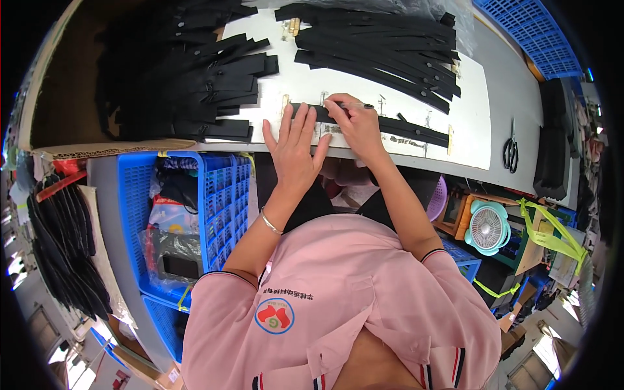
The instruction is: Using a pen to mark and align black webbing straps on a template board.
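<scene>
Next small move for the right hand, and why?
Probably make a small mark on the black strip with the pen: the left hand lies flat over the strip's left end, and the right hand holds the pen at it, tip contact unclear.

Past the right end of the black strip (416, 131), we could reach across bare white board (473, 127) and grey tabletop (510, 84), skirting the scissors (511, 144); piled strips (234, 75) block our left, and another bundle (383, 52) blocks us ahead.
</scene>
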### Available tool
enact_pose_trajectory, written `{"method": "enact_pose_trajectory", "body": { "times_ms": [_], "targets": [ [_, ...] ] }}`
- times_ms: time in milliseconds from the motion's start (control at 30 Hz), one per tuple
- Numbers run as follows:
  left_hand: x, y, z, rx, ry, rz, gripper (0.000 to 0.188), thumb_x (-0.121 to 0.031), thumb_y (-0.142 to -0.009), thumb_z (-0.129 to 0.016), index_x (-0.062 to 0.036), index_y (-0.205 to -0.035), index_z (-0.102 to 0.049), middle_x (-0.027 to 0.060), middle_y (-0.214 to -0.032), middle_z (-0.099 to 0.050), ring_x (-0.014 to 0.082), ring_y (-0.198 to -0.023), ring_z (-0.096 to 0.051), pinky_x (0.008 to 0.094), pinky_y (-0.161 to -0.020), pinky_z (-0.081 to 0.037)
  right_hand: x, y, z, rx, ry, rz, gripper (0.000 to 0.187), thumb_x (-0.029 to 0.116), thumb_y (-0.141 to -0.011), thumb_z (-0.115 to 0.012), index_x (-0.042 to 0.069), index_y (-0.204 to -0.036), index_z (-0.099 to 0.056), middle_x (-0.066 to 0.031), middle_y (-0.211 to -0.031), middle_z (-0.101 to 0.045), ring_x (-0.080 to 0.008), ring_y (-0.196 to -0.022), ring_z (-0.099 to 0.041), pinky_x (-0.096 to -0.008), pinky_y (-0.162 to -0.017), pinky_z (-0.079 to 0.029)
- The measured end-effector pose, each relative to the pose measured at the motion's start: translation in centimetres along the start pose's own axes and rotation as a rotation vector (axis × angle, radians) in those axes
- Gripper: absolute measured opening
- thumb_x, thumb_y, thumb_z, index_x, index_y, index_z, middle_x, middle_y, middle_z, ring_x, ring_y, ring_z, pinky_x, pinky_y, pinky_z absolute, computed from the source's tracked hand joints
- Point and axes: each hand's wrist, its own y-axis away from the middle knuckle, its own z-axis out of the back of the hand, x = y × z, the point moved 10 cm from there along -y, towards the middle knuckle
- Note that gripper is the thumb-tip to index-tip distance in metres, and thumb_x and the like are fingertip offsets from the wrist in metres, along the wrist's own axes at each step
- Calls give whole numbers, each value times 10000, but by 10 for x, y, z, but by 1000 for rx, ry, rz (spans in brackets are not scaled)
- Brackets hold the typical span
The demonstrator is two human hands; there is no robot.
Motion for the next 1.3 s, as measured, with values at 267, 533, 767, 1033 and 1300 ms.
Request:
{"method": "enact_pose_trajectory", "body": {
  "times_ms": [267, 533, 767, 1033, 1300],
  "targets": [
    [0, 1, 0, -13, 12, 7, 529, -309, -911, -744, -84, -1379, -648, 82, -1436, -617, 298, -1437, -468, 590, -1215, -126, 8, 0, -1, -31, 143, 74, 207, 245, -973, -690, 59, -1025, -765, -54, -987, -762, -220, -717, -715, -308, -651, -538],
    [0, 1, 0, -16, -8, -11, 518, -327, -916, -729, -51, -1348, -657, 95, -1412, -621, 311, -1413, -481, 624, -1204, -133, -2, 3, -6, 125, 62, -19, 238, 254, -966, -692, 30, -987, -769, -54, -863, -765, -199, -675, -695, -296, -639, -527],
    [-1, 0, -3, -1, -7, -9, 514, -321, -908, -739, -63, -1346, -662, 91, -1420, -618, 315, -1420, -478, 628, -1203, -125, 7, 5, -6, 109, 108, 103, 259, 254, -959, -697, 11, -920, -777, -63, -886, -773, -168, -652, -695, -281, -627, -523],
    [-1, 1, -4, 16, -27, -18, 531, -320, -918, -736, -62, -1373, -647, 91, -1446, -606, 304, -1454, -443, 610, -1214, -117, -6, 15, 13, 77, -80, -17, 220, 229, -948, -702, 23, -913, -769, -88, -780, -740, -179, -577, -652, -306, -566, -492],
    [-2, 1, -4, 38, -27, -17, 549, -312, -918, -739, -63, -1395, -630, 99, -1478, -579, 319, -1471, -416, 613, -1218, -102, -36, 33, 107, -296, 48, -88, 214, 187, -965, -699, -5, -887, -749, -93, -728, -712, -138, -579, -645, -288, -552, -474]
  ]
}}
